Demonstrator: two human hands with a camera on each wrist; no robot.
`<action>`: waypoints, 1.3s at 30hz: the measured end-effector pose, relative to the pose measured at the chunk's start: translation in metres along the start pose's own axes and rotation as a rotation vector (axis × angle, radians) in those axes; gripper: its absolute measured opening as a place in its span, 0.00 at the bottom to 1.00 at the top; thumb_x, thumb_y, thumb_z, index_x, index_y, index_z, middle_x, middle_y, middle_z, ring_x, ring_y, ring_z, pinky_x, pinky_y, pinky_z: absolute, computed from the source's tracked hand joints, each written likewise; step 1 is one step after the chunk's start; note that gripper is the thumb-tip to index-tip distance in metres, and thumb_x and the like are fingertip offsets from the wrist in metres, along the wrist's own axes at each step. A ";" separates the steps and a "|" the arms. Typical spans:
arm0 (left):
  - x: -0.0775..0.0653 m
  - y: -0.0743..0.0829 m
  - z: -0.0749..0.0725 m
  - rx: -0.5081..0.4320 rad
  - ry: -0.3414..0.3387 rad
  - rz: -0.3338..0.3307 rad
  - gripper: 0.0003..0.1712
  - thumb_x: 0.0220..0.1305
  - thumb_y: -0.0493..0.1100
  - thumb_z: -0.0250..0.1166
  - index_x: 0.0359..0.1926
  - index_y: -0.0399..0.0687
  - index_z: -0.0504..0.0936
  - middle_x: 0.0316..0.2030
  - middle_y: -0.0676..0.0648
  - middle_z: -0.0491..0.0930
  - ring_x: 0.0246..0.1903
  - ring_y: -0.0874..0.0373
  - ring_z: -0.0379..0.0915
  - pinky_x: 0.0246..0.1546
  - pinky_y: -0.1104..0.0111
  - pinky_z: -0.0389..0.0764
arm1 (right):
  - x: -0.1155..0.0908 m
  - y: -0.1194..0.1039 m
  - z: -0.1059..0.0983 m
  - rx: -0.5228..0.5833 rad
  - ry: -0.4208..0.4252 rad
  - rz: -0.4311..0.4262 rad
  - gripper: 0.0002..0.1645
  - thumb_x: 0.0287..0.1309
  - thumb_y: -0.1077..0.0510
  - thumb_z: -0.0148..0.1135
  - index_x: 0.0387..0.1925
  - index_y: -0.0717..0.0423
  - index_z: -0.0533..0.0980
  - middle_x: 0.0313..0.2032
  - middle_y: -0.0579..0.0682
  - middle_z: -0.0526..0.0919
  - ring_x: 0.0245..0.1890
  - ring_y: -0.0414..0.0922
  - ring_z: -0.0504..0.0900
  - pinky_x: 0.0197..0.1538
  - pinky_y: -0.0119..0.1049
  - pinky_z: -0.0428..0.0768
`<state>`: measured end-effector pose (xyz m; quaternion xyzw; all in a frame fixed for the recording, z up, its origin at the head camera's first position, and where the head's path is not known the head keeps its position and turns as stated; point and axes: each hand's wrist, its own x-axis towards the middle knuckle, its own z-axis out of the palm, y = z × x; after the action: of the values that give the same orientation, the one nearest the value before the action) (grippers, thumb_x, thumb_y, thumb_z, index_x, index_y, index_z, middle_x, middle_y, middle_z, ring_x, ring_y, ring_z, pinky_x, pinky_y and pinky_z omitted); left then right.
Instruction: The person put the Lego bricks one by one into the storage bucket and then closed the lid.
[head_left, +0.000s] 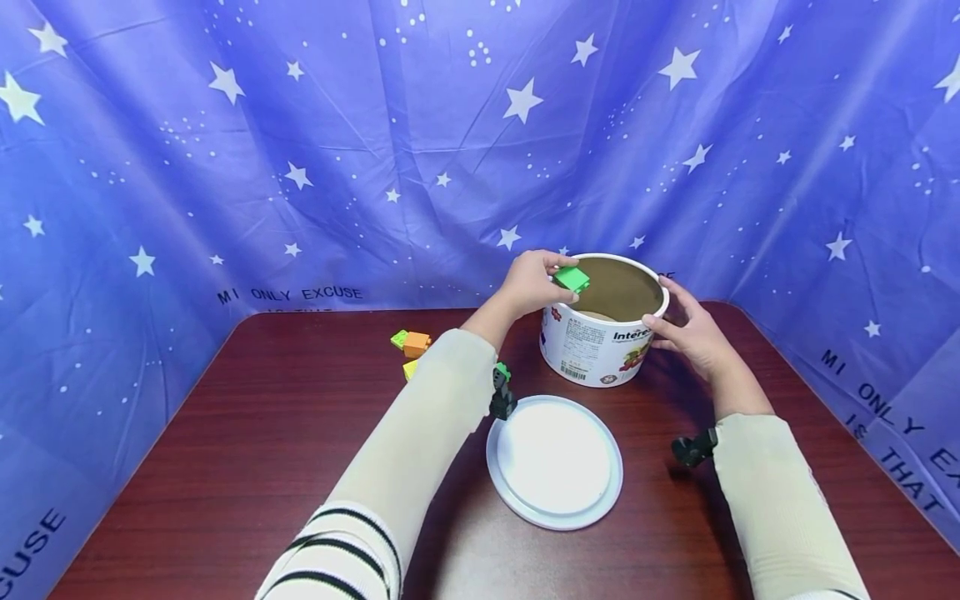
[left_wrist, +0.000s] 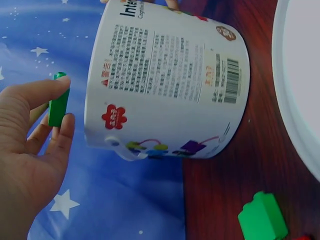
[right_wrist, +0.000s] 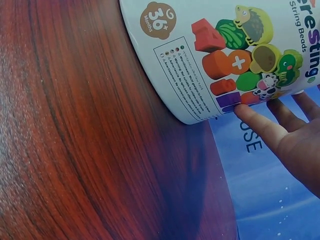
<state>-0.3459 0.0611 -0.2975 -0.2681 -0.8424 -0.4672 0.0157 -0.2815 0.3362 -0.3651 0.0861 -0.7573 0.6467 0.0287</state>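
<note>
At the left side of the bucket's rim, my left hand [head_left: 528, 283] pinches a green toy building block [head_left: 572, 279] between thumb and fingers. The same block [left_wrist: 58, 107] shows edge-on in the left wrist view, apart from the bucket's printed wall. The white bucket [head_left: 592, 354] stands upright and uncovered near the table's back edge; most of its floor is hidden. My right hand [head_left: 693, 337] holds the bucket's right side, its fingers spread at the rim and upper wall. In the right wrist view, a fingertip touches the bucket's printed side [right_wrist: 237, 55].
A round white lid [head_left: 555, 458] lies on the dark red table [head_left: 315, 467] before the bucket. Orange [head_left: 417, 344], yellow [head_left: 409, 369] and lime green [head_left: 398, 338] blocks lie left, partly behind the left arm. Another green block [left_wrist: 263, 220] lies near the lid. A starry blue curtain [head_left: 420, 150] hangs behind.
</note>
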 end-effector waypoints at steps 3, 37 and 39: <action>0.000 0.000 0.005 -0.054 0.037 0.017 0.31 0.46 0.33 0.77 0.56 0.44 0.83 0.47 0.42 0.84 0.43 0.56 0.82 0.39 0.77 0.79 | 0.000 0.000 0.000 0.003 -0.001 0.002 0.50 0.65 0.61 0.60 0.78 0.50 0.42 0.71 0.72 0.47 0.51 0.36 0.70 0.41 0.33 0.83; -0.040 -0.014 -0.020 -0.246 -0.013 0.075 0.29 0.48 0.33 0.77 0.54 0.40 0.83 0.51 0.39 0.79 0.47 0.43 0.79 0.40 0.70 0.83 | 0.001 0.003 -0.001 0.014 -0.002 -0.001 0.50 0.65 0.61 0.60 0.78 0.48 0.42 0.72 0.71 0.46 0.50 0.35 0.70 0.41 0.33 0.83; -0.044 -0.016 -0.023 -0.239 -0.014 0.085 0.29 0.48 0.34 0.77 0.54 0.40 0.82 0.52 0.38 0.78 0.49 0.43 0.78 0.40 0.70 0.83 | 0.001 0.003 -0.001 0.014 -0.002 -0.002 0.50 0.64 0.61 0.60 0.78 0.48 0.42 0.71 0.71 0.46 0.50 0.35 0.71 0.41 0.33 0.83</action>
<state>-0.3207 0.0169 -0.3091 -0.3068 -0.7686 -0.5613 -0.0026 -0.2828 0.3371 -0.3676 0.0876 -0.7527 0.6519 0.0280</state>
